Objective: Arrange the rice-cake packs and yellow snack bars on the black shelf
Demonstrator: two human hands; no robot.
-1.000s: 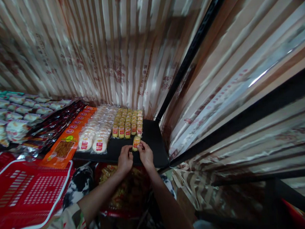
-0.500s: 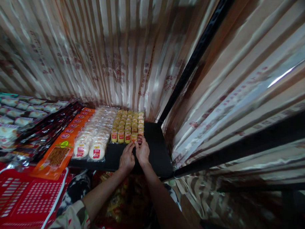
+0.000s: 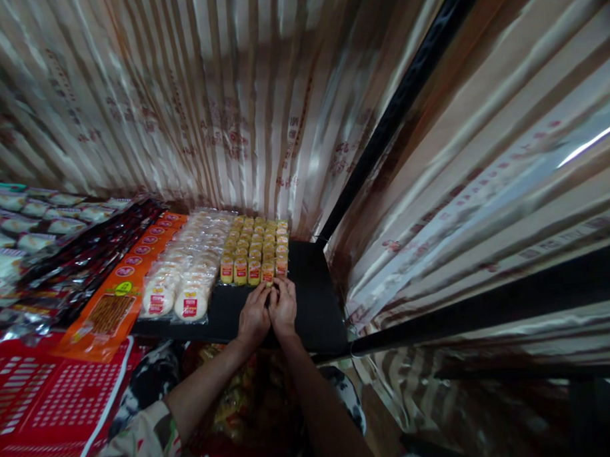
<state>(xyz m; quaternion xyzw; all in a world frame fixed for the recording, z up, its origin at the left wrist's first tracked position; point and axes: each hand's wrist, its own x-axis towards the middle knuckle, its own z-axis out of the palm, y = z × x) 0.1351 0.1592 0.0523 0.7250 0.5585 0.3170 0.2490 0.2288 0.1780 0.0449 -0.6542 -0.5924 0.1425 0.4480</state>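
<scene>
While reaching over the black shelf [image 3: 312, 288], have the left hand [image 3: 254, 317] and the right hand [image 3: 283, 306] close together, with finger ends bent in at the low front of a small yellow pack [image 3: 267, 269]. Cannot tell if pinching it or only pressing on it, because of fingers in front of its bottom edge. Can see it standing up, fourth from the left in the front line of the yellow rows [image 3: 241, 241], just beside a pack on each side. Could push too hard here and tip it back, or shove the packs behind it out of line, with so little room between. Could also bump the end pack [image 3: 281, 262] on the right and turn it crooked, with the right fingers so near. Might catch clear wrap on a fingertip when letting go, and pull the pack forward. Might swing the left wrist too wide and knock the white round packs [image 3: 191, 304]. Could even drop something over the front edge, down toward the shiny yellow heap [image 3: 234, 407] below, and hardly spot it in such dim light.
</scene>
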